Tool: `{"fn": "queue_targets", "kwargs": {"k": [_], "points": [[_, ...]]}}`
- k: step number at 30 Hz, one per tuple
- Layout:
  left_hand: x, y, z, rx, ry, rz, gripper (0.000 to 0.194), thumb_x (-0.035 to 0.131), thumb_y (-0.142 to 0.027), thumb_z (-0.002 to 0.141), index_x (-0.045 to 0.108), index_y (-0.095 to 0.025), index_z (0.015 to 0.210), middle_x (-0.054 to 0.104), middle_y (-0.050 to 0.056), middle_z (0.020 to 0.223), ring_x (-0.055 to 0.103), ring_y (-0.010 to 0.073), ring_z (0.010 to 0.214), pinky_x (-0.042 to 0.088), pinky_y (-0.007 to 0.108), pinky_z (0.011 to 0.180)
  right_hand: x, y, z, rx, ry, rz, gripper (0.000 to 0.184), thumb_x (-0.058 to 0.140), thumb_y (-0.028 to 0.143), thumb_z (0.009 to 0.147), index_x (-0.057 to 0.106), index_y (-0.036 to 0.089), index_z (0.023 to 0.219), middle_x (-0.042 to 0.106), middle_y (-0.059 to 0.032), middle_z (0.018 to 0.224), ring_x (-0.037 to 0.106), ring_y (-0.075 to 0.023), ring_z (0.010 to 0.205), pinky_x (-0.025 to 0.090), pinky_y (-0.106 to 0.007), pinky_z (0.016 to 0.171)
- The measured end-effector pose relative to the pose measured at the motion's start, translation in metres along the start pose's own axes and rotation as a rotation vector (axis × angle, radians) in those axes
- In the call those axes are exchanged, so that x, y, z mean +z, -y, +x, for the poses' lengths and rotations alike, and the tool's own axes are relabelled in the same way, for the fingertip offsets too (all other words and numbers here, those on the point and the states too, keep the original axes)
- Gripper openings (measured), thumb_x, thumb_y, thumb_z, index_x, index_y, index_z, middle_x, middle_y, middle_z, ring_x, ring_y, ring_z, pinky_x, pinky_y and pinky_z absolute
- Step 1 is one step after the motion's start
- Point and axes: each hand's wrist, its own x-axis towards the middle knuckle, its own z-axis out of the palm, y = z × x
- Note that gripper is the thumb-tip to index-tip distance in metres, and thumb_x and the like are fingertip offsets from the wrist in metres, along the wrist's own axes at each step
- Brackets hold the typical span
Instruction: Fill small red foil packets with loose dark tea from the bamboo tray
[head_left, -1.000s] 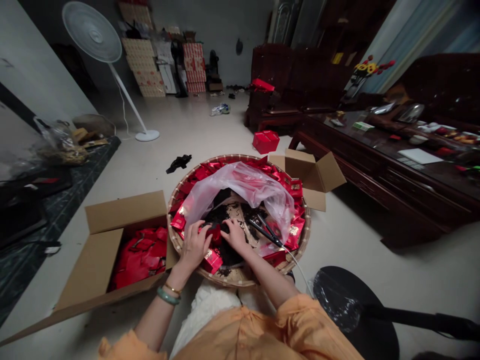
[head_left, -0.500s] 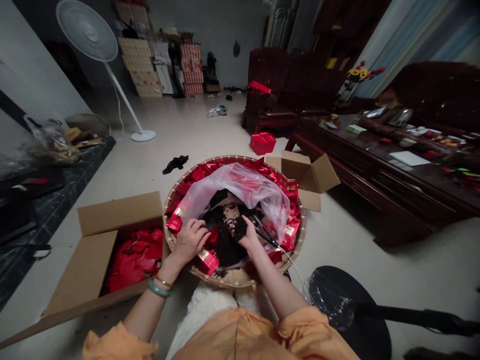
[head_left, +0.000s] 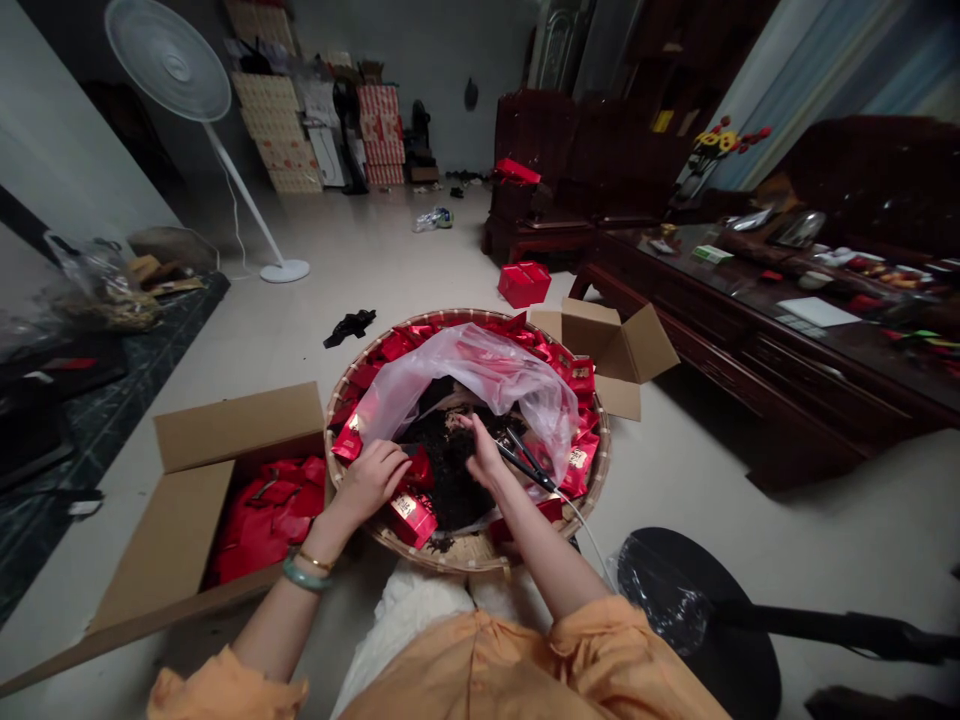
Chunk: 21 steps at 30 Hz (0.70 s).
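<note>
1. In the middle of the round bamboo tray [head_left: 465, 562]: a heap of dark loose tea [head_left: 450, 470], long axis running toward the person, directly under the right grip [head_left: 480, 450].
2. Right grip, the nearer one: narrow, fingertips pinching into the top of the heap, further up it than half a second ago.
3. Left of the heap: left grip [head_left: 367, 482], half-curled, just beside a red foil packet [head_left: 418, 468]; any hold on it impossible to tell.
4. Right of the heap: black scissors [head_left: 525, 462]. Beyond it: a clear plastic bag [head_left: 480, 375].

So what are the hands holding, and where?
Left hand: a red packet, apparently by its end; right hand: a pinch of dark loose tea.
</note>
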Motion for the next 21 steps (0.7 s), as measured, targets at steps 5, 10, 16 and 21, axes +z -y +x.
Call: {"fn": "queue_targets", "kwargs": {"k": [5,10,16,21], "points": [[-0.001,0.002,-0.007,-0.041,0.01,0.003,0.018,0.041,-0.018,0.089,0.057,-0.016,0.098,0.059,0.009,0.095,0.053,0.0209,0.091,0.047,0.036,0.08,0.0,-0.016,-0.017,-0.178,0.144,-1.121,0.094,0.077,0.042,0.053,0.036,0.028,0.136,0.031,-0.0119,0.145,0.026,-0.0329,0.134,0.027,-0.049,0.103],[-0.005,0.0,-0.007,-0.071,-0.006,0.008,0.019,0.04,-0.016,0.089,0.056,-0.016,0.099,0.059,0.008,0.092,0.052,0.0213,0.089,0.046,0.037,0.08,0.011,-0.032,-0.044,-0.186,0.133,-1.589,0.11,0.083,0.023,0.044,0.028,0.032,0.139,0.023,-0.0174,0.147,0.029,-0.0411,0.128,0.034,-0.055,0.092],[-0.009,-0.005,-0.001,-0.072,0.027,0.013,0.021,0.037,-0.02,0.091,0.055,-0.015,0.101,0.057,0.008,0.09,0.051,0.0214,0.086,0.046,0.037,0.078,0.015,-0.026,-0.035,-0.29,0.003,-1.543,0.076,0.074,0.022,0.055,0.045,0.029,0.125,0.043,-0.0114,0.124,0.047,-0.0288,0.106,0.044,-0.041,0.083],[-0.009,-0.009,-0.001,-0.078,0.03,0.011,0.022,0.037,-0.023,0.092,0.056,-0.016,0.1,0.057,0.008,0.089,0.051,0.0216,0.086,0.046,0.037,0.077,-0.003,-0.012,-0.007,-0.33,-0.027,-1.108,0.046,0.063,0.02,0.062,0.054,0.022,0.107,0.053,-0.0048,0.104,0.053,-0.0211,0.096,0.045,-0.038,0.085]]}}
